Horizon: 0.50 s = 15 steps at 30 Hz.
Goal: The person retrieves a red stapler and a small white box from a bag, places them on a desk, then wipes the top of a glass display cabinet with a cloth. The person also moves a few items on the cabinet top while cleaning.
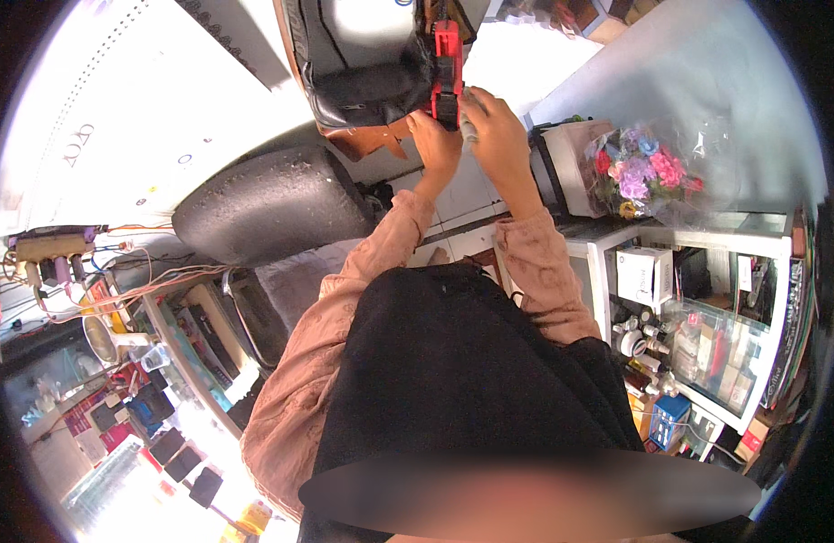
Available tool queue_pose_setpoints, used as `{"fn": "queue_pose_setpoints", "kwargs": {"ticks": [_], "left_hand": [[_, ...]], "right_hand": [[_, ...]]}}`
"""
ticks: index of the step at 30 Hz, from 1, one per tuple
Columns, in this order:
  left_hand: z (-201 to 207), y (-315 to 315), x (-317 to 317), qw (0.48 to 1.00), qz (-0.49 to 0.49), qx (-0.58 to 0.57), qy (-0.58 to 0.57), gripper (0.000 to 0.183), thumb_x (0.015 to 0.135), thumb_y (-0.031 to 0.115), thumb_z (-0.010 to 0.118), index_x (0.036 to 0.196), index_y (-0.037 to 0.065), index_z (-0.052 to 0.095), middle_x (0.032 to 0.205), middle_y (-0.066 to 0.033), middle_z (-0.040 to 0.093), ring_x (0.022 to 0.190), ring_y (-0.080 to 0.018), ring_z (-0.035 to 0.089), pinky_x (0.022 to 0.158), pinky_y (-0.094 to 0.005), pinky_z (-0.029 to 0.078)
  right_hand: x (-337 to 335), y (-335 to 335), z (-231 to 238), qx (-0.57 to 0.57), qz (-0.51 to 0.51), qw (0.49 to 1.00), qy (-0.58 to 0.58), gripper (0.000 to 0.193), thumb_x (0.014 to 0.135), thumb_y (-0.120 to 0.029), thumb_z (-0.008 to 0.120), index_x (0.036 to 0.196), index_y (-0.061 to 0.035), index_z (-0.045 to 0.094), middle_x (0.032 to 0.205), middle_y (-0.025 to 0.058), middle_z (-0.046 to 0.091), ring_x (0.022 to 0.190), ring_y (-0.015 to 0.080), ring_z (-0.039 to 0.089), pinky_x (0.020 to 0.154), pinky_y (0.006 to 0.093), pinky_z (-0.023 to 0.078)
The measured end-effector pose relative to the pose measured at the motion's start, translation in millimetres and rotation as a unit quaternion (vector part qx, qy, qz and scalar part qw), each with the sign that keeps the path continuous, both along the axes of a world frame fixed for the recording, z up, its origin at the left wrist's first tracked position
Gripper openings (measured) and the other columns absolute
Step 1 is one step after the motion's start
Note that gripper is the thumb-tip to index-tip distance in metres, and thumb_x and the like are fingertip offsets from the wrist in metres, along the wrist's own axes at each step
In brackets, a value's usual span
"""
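At the top middle, my left hand point(435, 149) is closed at the lower end of a red-and-black plastic device point(448, 68), just below the black bag point(367, 95). The device stands along the bag's right side; I cannot make out its exact kind. My right hand point(498, 136) is on the device's right, fingers curled round a small grey piece point(469, 122) mostly hidden by them. The bag has a zipped front and rests over something brown point(367, 142).
A black padded chair back point(272, 204) stands left. On the right are a wrapped bouquet point(648, 172) and a white-framed glass cabinet point(770, 335) with bottles and boxes. Cables run from a power strip point(55, 258) at far left, above a glass showcase point(195, 362).
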<state>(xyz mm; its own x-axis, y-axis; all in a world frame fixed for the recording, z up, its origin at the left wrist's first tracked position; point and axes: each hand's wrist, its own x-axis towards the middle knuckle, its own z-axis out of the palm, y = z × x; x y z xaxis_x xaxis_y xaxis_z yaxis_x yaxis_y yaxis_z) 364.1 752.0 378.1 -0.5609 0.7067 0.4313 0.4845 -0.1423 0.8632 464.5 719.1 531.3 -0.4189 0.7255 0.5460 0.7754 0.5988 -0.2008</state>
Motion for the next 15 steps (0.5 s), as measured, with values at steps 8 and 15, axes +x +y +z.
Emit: {"fn": "queue_pose_setpoints", "kwargs": {"ticks": [8, 15], "left_hand": [[-19.8, 13.8, 3.7, 0.999, -0.018, -0.007, 0.045, 0.059, 0.087, 0.021, 0.073, 0.128, -0.006, 0.041, 0.123, -0.0290, 0.053, 0.115, -0.0498, 0.050, 0.099, -0.0539, 0.041], [-15.5, -2.7, -17.2, 0.993, -0.080, -0.022, 0.083, 0.061, 0.082, 0.011, 0.077, 0.129, -0.004, 0.041, 0.125, -0.0292, 0.053, 0.117, -0.0480, 0.050, 0.098, -0.0521, 0.041]], "right_hand": [[-23.1, 9.6, -13.0, -0.016, -0.046, 0.996, 0.079, 0.066, 0.076, 0.014, 0.058, 0.135, -0.0151, 0.066, 0.137, 0.0159, 0.062, 0.117, 0.0369, 0.062, 0.099, 0.0440, 0.052], [5.3, -12.3, -38.0, -0.083, 0.012, 0.983, 0.166, 0.062, 0.078, 0.011, 0.062, 0.136, -0.0110, 0.065, 0.131, 0.0163, 0.066, 0.119, 0.0339, 0.063, 0.101, 0.0398, 0.051]]}}
